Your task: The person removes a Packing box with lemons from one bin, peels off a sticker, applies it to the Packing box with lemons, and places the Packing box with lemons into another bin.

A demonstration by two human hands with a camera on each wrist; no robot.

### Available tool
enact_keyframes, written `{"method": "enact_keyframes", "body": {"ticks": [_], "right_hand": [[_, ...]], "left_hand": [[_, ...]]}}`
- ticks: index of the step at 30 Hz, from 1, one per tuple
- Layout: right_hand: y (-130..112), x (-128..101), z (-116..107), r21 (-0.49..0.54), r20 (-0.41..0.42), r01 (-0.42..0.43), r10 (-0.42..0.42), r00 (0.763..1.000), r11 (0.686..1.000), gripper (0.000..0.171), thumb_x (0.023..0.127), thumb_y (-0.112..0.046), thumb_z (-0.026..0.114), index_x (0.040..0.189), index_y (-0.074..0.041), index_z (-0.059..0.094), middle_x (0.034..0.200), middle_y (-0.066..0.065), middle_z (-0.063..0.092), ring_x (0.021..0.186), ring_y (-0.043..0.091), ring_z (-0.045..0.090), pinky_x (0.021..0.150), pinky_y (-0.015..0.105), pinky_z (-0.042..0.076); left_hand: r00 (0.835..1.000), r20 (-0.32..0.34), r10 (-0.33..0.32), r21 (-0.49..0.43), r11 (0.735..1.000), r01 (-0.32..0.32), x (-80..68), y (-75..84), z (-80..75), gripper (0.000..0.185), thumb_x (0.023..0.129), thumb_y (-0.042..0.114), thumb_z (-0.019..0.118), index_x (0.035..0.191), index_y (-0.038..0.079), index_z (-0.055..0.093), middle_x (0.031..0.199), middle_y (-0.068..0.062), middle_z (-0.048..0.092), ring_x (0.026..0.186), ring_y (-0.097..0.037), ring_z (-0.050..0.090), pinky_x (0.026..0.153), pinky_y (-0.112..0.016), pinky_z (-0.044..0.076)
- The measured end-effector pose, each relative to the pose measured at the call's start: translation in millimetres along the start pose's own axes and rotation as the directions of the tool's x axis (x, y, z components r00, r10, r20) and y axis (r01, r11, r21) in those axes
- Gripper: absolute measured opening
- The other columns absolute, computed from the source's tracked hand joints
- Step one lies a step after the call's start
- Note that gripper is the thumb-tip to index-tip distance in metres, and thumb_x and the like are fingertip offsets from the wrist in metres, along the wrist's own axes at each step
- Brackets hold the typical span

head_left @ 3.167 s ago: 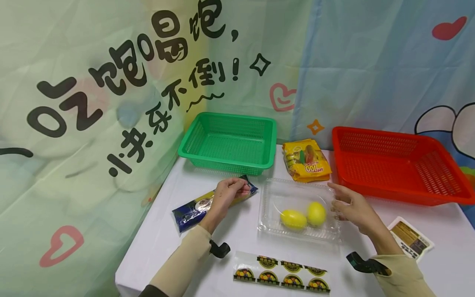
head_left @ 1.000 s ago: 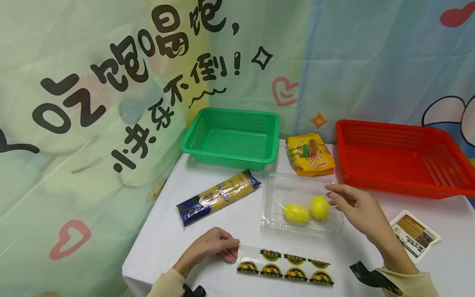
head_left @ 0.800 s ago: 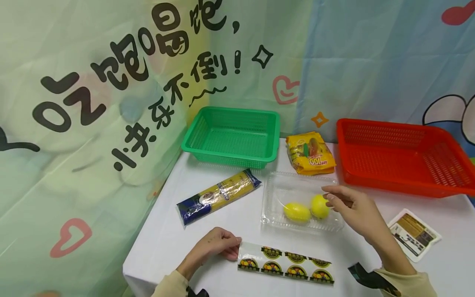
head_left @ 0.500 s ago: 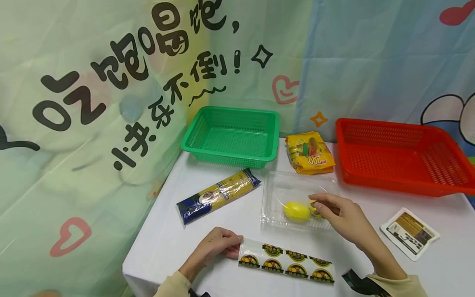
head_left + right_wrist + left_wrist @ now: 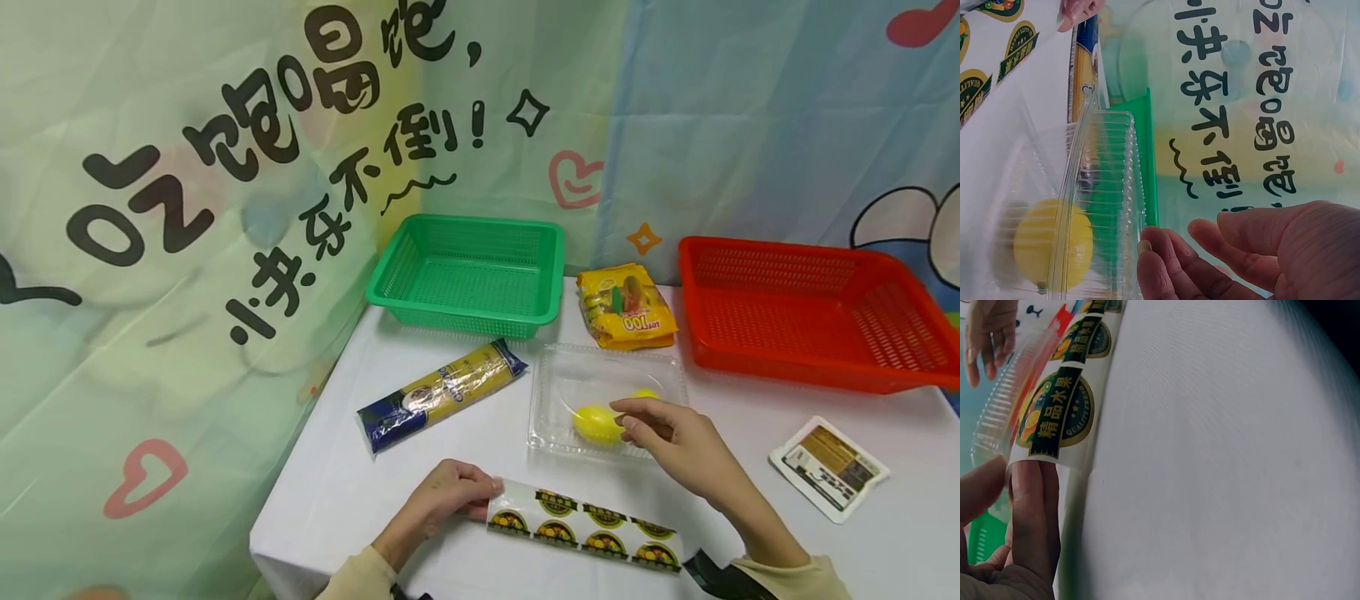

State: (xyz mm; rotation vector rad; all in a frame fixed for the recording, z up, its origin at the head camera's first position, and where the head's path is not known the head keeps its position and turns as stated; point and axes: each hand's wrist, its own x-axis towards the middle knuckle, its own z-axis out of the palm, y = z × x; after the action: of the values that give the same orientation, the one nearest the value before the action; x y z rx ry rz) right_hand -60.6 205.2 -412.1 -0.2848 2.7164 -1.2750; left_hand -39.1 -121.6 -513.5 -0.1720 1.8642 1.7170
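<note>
My left hand (image 5: 450, 493) pinches the left end of a sheet of round fruit stickers (image 5: 585, 525) between thumb and fingers. In the left wrist view the fingers lie under the edge of the sticker sheet (image 5: 1060, 415). My right hand (image 5: 686, 446) is over the near right part of a clear plastic clamshell box (image 5: 551, 383), loosely bent and holding nothing. Inside the box are two yellow lemons (image 5: 596, 424), one mostly hidden behind the right hand. The right wrist view shows one lemon (image 5: 1054, 244) through the clear wall, fingertips close to the box's edge.
A blue and yellow spaghetti packet (image 5: 442, 396) lies left of the box. Behind stand a green basket (image 5: 465, 312), a yellow snack bag (image 5: 626, 308) and a red basket (image 5: 795, 367). A white and brown flat packet (image 5: 828, 468) lies at the right.
My left hand went from the spaghetti packet to the sticker sheet, took its left end and lifted it slightly. My right hand moved left and nearer from the box's right side.
</note>
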Motion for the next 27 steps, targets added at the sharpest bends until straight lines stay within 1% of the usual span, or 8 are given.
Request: {"method": "enact_keyframes", "body": {"ticks": [5, 8, 12, 15, 17, 20, 23, 27], "right_hand": [[-4, -2, 2, 0.019, 0.012, 0.009, -0.009, 1.0, 1.0, 0.029, 0.102, -0.022, 0.063, 0.129, -0.011, 0.068, 0.118, 0.006, 0.073, 0.093, 0.02, 0.073, 0.076, 0.02, 0.058], [-5, -3, 5, 0.048, 0.032, 0.025, -0.027, 0.999, 0.999, 0.029, 0.101, -0.02, 0.064, 0.128, -0.011, 0.068, 0.118, 0.006, 0.072, 0.093, 0.02, 0.073, 0.077, 0.02, 0.059], [-6, -5, 10, 0.088, 0.066, 0.055, -0.061, 0.996, 0.995, 0.028, 0.1, -0.017, 0.065, 0.127, -0.01, 0.068, 0.115, 0.007, 0.072, 0.091, 0.017, 0.072, 0.078, 0.023, 0.061], [-6, -6, 12, 0.107, 0.089, 0.067, -0.076, 0.993, 0.992, 0.028, 0.1, -0.018, 0.065, 0.126, -0.01, 0.068, 0.111, 0.007, 0.073, 0.09, 0.016, 0.073, 0.078, 0.028, 0.062], [-5, -6, 13, 0.112, 0.096, 0.068, -0.079, 0.992, 0.991, 0.028, 0.1, -0.018, 0.065, 0.126, -0.009, 0.068, 0.109, 0.008, 0.073, 0.09, 0.017, 0.073, 0.078, 0.03, 0.062], [-5, -6, 14, 0.109, 0.1, 0.066, -0.077, 0.992, 0.992, 0.028, 0.101, -0.019, 0.064, 0.126, -0.008, 0.068, 0.107, 0.009, 0.073, 0.09, 0.019, 0.073, 0.078, 0.031, 0.062], [-4, -6, 15, 0.115, 0.098, 0.063, -0.074, 0.992, 0.991, 0.028, 0.101, -0.02, 0.064, 0.126, -0.008, 0.068, 0.108, 0.01, 0.073, 0.09, 0.02, 0.073, 0.078, 0.032, 0.063], [-5, -6, 16, 0.135, 0.103, 0.052, -0.066, 0.992, 0.99, 0.028, 0.101, -0.019, 0.064, 0.126, -0.007, 0.068, 0.111, 0.012, 0.072, 0.091, 0.02, 0.074, 0.079, 0.029, 0.062]], "left_hand": [[1.0, 0.006, -0.006, 0.001, 1.0, 0.006, 1.3, 0.4, 2.7, 0.018, 0.091, 0.019, 0.073, 0.085, 0.002, 0.07, 0.076, 0.0, 0.071, 0.065, -0.007, 0.065, 0.059, -0.017, 0.057], [1.0, 0.006, -0.023, -0.026, 0.999, 0.023, 3.5, 1.3, 3.6, 0.016, 0.093, 0.02, 0.065, 0.082, 0.008, 0.065, 0.076, 0.003, 0.069, 0.067, -0.006, 0.063, 0.057, -0.016, 0.053], [0.999, 0.016, -0.038, -0.101, 0.994, 0.039, 5.7, 3.0, 5.2, 0.011, 0.093, 0.017, 0.053, 0.09, 0.01, 0.06, 0.08, 0.002, 0.068, 0.071, -0.007, 0.064, 0.061, -0.019, 0.053], [0.999, 0.015, -0.038, -0.131, 0.991, 0.039, 6.0, 3.5, 6.5, 0.016, 0.094, 0.019, 0.05, 0.097, 0.007, 0.06, 0.083, 0.001, 0.067, 0.073, -0.007, 0.063, 0.064, -0.02, 0.055], [0.999, 0.008, -0.039, -0.118, 0.992, 0.04, 5.8, 3.4, 7.0, 0.019, 0.098, 0.025, 0.051, 0.096, 0.008, 0.061, 0.082, 0.002, 0.067, 0.072, -0.007, 0.063, 0.064, -0.02, 0.054], [0.999, 0.018, -0.035, -0.109, 0.993, 0.037, 5.6, 2.5, 6.8, 0.027, 0.099, 0.034, 0.058, 0.087, 0.01, 0.061, 0.081, 0.002, 0.071, 0.07, -0.006, 0.064, 0.061, -0.018, 0.052], [0.999, 0.034, -0.016, -0.1, 0.995, 0.02, 5.7, 0.5, 6.0, 0.028, 0.096, 0.034, 0.066, 0.085, 0.009, 0.065, 0.083, -0.001, 0.075, 0.07, -0.007, 0.067, 0.061, -0.018, 0.052], [0.999, 0.039, 0.022, -0.072, 0.997, -0.019, 5.6, -1.3, 6.1, 0.027, 0.092, 0.024, 0.073, 0.1, -0.001, 0.072, 0.092, -0.01, 0.078, 0.075, -0.01, 0.07, 0.065, -0.02, 0.056]]}}
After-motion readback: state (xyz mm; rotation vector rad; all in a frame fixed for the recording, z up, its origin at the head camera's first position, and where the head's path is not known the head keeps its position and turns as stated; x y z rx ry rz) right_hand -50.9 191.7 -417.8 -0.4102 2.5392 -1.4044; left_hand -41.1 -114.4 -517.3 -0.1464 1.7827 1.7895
